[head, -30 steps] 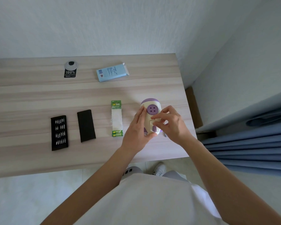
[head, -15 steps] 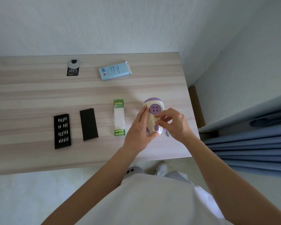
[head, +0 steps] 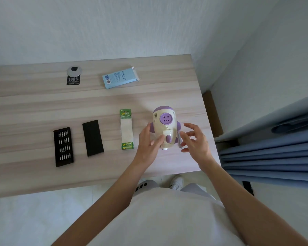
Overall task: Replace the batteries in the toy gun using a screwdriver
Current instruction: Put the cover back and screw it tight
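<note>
Head view looks down on our two hands at centre right of the frame, one on each side of the toy gun (head: pixel 164 127). It lies on the wooden table (head: pixel 34 107) near the right edge, its cream body and round purple button facing up. Our left hand (head: pixel 147 145) has straight fingers laid along the toy's lower left side, one fingertip touching the small cream cover; it grips nothing. Our right hand (head: pixel 194 142) hovers just right of the toy, fingers spread and loosely bent, holding nothing. Between it and the toy we see a slim grey tool (head: pixel 179 140), partly hidden by the fingers. Left of the toy lie a green battery pack (head: pixel 126 129), a black cover (head: pixel 92 138) and a black bit tray (head: pixel 63 147). Toward the upper middle sits a blue box (head: pixel 120 78), with a black tag (head: pixel 73 79) further left.
</note>
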Demonstrator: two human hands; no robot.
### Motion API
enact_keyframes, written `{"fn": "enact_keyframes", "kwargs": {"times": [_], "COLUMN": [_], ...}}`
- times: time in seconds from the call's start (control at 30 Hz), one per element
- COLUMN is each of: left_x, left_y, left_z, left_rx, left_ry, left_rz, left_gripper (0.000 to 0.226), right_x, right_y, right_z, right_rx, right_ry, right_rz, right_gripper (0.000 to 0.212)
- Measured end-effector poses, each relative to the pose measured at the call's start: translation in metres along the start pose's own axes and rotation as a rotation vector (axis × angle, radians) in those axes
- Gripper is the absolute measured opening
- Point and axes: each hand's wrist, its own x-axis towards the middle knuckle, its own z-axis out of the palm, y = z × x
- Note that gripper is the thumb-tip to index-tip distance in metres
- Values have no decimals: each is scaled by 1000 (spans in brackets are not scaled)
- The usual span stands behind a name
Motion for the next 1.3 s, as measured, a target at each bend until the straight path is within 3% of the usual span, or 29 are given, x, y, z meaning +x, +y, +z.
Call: {"fn": "enact_keyframes", "kwargs": {"times": [0.17, 0.47, 0.87, 1.13, 1.3], "left_x": [7, 12, 12, 9, 5], "left_y": [10, 12, 17, 13, 9], "left_z": [11, 17, 16, 14, 10], "left_rx": [-121, -280, -356, -358, -376], "left_ry": [36, 78, 69, 107, 32], "left_rz": [-42, -205, -214, -184, -145], "left_gripper": [23, 55, 47, 42, 41], "right_x": [-1, 8, 6, -1, -1], "right_y": [-1, -15, -20, -10, 2], "right_z": [10, 20, 22, 30, 33], "right_rx": [-6, 11, 161, 140, 141], "right_ry": [-66, -62, -101, -142, -141], "right_rz": [103, 189, 276, 192, 146], "right_gripper": [53, 62, 50, 60, 71]}}
